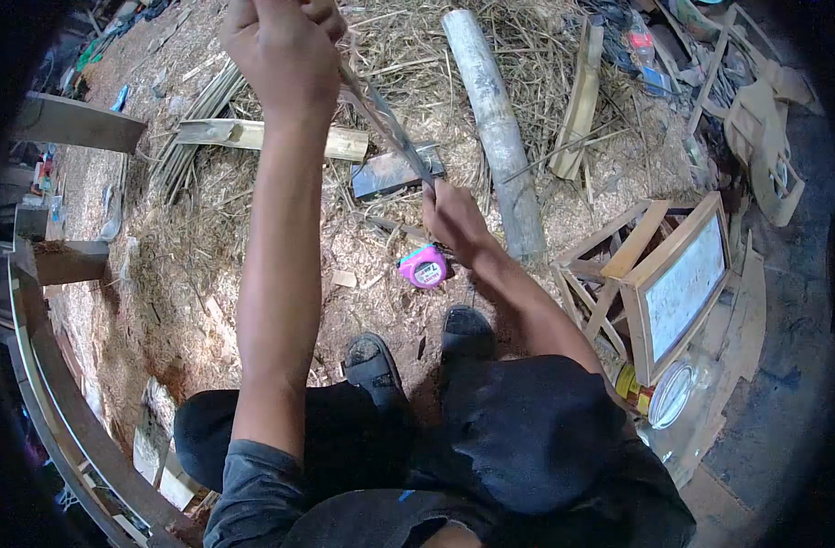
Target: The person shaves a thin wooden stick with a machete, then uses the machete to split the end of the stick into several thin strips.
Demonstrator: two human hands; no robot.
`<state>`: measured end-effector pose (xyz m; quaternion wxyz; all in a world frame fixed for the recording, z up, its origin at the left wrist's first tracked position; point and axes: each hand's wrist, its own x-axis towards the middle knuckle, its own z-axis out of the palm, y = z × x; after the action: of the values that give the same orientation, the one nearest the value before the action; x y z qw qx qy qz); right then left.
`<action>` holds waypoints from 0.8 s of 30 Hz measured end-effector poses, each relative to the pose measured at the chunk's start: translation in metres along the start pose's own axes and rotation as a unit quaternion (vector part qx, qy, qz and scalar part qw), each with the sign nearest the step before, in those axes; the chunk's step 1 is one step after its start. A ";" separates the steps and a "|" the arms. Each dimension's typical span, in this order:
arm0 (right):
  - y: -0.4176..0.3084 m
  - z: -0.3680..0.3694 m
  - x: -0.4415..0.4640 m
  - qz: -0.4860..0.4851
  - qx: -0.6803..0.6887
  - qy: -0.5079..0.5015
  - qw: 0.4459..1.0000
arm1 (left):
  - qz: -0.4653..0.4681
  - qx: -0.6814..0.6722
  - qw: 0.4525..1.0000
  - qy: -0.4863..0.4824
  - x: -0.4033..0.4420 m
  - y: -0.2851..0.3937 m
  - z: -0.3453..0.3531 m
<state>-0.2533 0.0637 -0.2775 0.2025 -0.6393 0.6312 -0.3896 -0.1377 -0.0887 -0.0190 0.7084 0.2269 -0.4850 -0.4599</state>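
My left hand is raised at the top edge, its fingers closed round the upper end of a thin brown strip. Lower and to the right, my right hand is closed on the dark lower end of a long grey knife. The blade slants up toward my left hand, lying against or just beside the strip; whether they touch I cannot tell. Below my right hand, a pink tape measure rests on the shavings. A dark flat block lies behind the blade.
A pale round pole and split bamboo pieces lie among heaped strips. To the right stands a wooden frame with a pale panel, beside a jar. A curved wooden rail borders the left. My sandalled feet are below.
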 end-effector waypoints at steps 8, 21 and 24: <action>-0.078 -0.051 0.023 0.125 0.079 -0.097 0.984 | -0.038 -0.019 0.999 -0.011 -0.006 0.010 0.010; -0.008 -0.022 0.015 0.251 0.166 -0.172 0.938 | 0.037 -0.020 0.998 -0.043 0.001 -0.003 0.006; -0.071 -0.055 0.020 0.187 0.055 -0.117 0.974 | -0.232 -0.513 0.821 -0.091 -0.006 0.004 0.010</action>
<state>-0.2509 0.0657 -0.1860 0.3792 -0.5391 0.6890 -0.3015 -0.1451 -0.0803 -0.0146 0.5470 -0.1068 -0.1741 -0.8118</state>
